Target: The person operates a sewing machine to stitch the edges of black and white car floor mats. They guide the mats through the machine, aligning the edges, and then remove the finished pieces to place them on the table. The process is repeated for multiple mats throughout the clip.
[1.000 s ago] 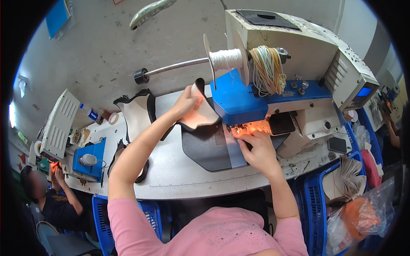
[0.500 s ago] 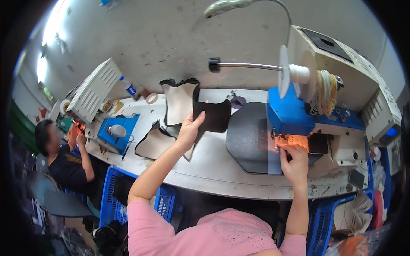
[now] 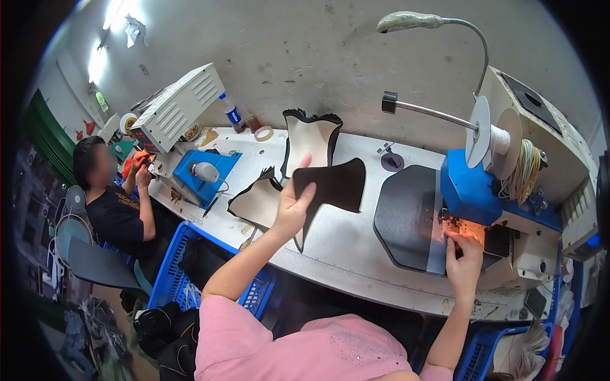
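Note:
My left hand [image 3: 293, 211] grips a dark brown-black cut panel [image 3: 333, 184] with curved edges, thumb on top, holding it over the table. Behind it stands a stack of cream pieces with black edges [image 3: 310, 143]. To its left lies a second cream piece with a black edge [image 3: 257, 202]. Under the blue head of the sewing machine [image 3: 469, 187], my right hand [image 3: 465, 257] has its fingers curled together at the orange-lit needle area. Whatever those fingertips hold, if anything, is hidden. A dark grey work plate [image 3: 406, 216] lies left of that hand.
A thread spool [image 3: 501, 140] sits on a rod above the machine, below a bent lamp [image 3: 410, 22]. Blue crates [image 3: 166, 270] stand below the table's front edge. At the left, a co-worker [image 3: 117, 209] works at another machine [image 3: 206, 174]. A bottle [image 3: 232, 114] and tape roll [image 3: 263, 133] stand behind.
The view has swung left, so the scene sits further right. My left hand has drawn the dark panel slightly toward me, away from the cream stack. My right hand stays at the needle area.

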A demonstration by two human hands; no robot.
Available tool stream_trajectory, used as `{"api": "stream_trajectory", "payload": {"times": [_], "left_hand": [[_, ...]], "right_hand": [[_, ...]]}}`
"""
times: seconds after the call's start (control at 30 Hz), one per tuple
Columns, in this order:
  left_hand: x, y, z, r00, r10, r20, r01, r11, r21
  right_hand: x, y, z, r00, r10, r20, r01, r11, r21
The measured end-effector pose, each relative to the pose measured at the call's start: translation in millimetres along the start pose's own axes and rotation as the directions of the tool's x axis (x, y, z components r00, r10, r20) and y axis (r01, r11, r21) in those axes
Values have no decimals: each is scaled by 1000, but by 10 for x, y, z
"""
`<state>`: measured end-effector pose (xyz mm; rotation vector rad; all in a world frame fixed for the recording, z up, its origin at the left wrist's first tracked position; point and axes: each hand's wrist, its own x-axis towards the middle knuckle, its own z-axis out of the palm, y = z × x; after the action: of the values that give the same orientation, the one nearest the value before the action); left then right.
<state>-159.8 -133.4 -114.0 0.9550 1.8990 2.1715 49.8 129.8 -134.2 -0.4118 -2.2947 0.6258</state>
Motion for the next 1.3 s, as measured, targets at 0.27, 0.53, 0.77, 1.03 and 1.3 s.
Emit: {"api": "stream_trajectory", "payload": {"times": [0.27, 0.53, 0.77, 1.03, 1.3], "left_hand": [[45, 243, -656, 738, 606, 298, -526, 241, 816], [-696, -1303, -1395, 979, -178, 101, -4, 476, 879], [-456, -1139, -1072, 993, -108, 54, -2, 438, 899], [385, -1139, -406, 934, 291, 209, -294, 290, 911], [927, -1591, -753, 996, 84, -26, -53, 812, 582]], "right_hand": [[-27, 4, -17, 997, 79, 20, -79, 997, -23], [-10, 3, -3, 1000, -20, -14, 20, 1000, -24], [-33, 16, -4, 998, 60, 15, -59, 998, -32], [-19, 1, -9, 999, 48, -6, -48, 999, -2], [-8, -49, 16, 999, 52, -17, -51, 998, 24]]}}
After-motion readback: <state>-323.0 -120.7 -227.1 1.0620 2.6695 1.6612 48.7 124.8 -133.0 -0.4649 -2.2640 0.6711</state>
